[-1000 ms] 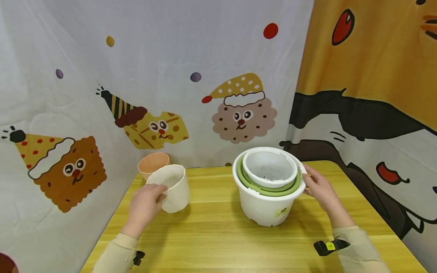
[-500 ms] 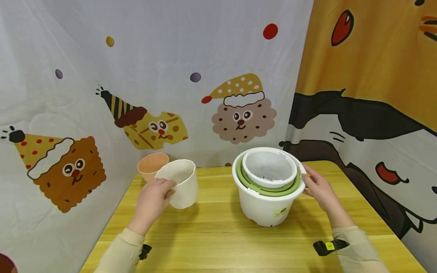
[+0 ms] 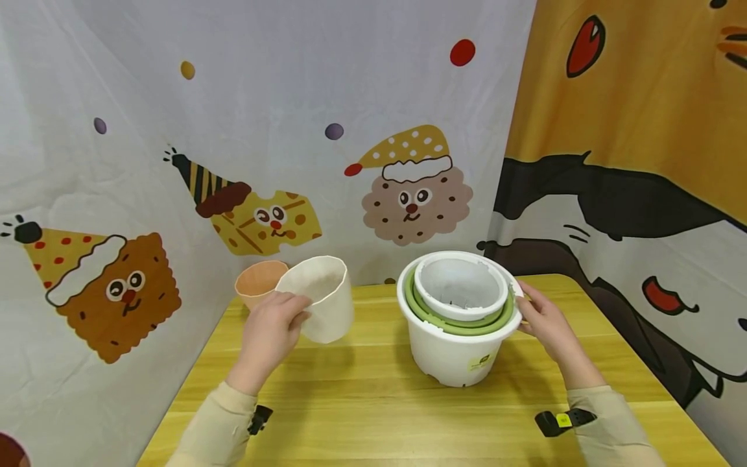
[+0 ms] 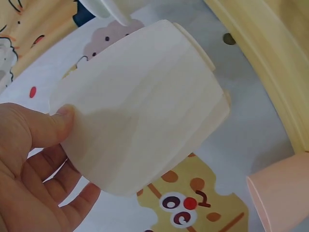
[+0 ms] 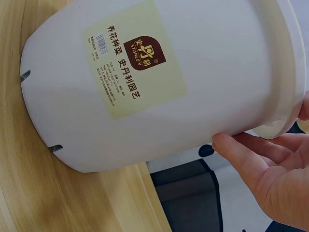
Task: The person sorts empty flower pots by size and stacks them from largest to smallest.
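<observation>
My left hand grips a cream pot by its rim and holds it tilted above the wooden table; in the left wrist view the thumb presses the cream pot's side near the rim. A large white pot stands right of centre with a green pot and a smaller white pot nested inside. My right hand holds the large pot's right rim; the right wrist view shows the fingers curled under the rim of the large pot.
A peach pot stands at the table's back left, just behind the lifted cream pot. Printed cloth backdrops close in the table on the left, back and right. A label sticker marks the large pot's front.
My left hand has lifted the cream pot off the table and carried it up and to the right, toward the nested pots. The right hand has stayed on the large pot's rim.
</observation>
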`<action>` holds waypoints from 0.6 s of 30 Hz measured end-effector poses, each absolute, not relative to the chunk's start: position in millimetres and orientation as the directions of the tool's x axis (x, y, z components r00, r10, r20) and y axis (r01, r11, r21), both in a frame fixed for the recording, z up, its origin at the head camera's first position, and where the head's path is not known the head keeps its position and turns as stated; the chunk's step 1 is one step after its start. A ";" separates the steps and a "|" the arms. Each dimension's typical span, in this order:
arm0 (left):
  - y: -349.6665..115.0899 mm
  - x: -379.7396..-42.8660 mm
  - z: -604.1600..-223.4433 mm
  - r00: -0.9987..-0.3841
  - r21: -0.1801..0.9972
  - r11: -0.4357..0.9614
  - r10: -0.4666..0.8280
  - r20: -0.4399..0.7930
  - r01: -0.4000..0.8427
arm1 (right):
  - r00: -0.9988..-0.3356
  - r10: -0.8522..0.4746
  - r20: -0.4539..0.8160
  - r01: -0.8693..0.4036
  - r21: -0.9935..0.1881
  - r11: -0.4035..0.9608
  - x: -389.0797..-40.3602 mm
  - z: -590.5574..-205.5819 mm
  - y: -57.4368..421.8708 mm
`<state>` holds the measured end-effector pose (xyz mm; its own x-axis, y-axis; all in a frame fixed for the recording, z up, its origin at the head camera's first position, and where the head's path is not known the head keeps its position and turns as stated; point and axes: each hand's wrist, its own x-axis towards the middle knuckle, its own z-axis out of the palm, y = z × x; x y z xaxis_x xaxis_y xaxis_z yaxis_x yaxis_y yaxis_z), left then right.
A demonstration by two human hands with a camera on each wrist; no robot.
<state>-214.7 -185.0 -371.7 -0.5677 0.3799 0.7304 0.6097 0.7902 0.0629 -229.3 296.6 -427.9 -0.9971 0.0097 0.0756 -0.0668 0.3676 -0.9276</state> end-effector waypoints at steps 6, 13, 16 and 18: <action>-172.0 -214.9 -365.8 -0.530 0.055 0.776 0.376 0.760 0.629 | -0.997 0.010 0.077 -0.068 -0.925 0.374 -229.1 -427.4 296.8; -159.1 -216.3 -362.1 -0.455 0.044 0.739 0.366 0.812 0.672 | -0.996 0.002 0.088 -0.081 -0.927 0.365 -228.8 -427.0 296.8; -154.4 -216.6 -360.4 -0.430 0.038 0.730 0.359 0.828 0.683 | -0.997 0.000 0.083 -0.078 -0.929 0.362 -228.6 -426.7 296.6; -151.3 -217.2 -358.5 -0.423 0.040 0.725 0.354 0.834 0.687 | -0.997 0.003 0.080 -0.073 -0.928 0.365 -228.6 -426.5 296.8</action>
<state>-217.2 -151.3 -358.5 -0.4231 0.3544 0.8339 0.6871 0.7254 0.0403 -228.6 296.8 -426.5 -0.9968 0.0028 0.0797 -0.0732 0.3647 -0.9282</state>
